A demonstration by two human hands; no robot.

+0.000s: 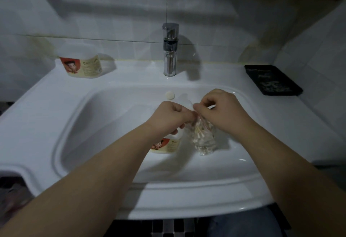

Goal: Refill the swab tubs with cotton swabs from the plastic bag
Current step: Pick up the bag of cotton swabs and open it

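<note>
Far left: back tub (80, 62) on the sink (46, 105) ledge, lid looks on. Left hand (171, 114) pinches the top edge of the plastic bag (204, 139). Basin tub (165, 146) sits in the basin just under that wrist, its top hidden. The bag hangs over the basin just beside it, cotton swabs (201, 133) inside. Right hand (220, 109) pinches the other side of the mouth. Step, I'd say: opening the bag. Next: part the mouth, free one hand, uncap a tub.
</note>
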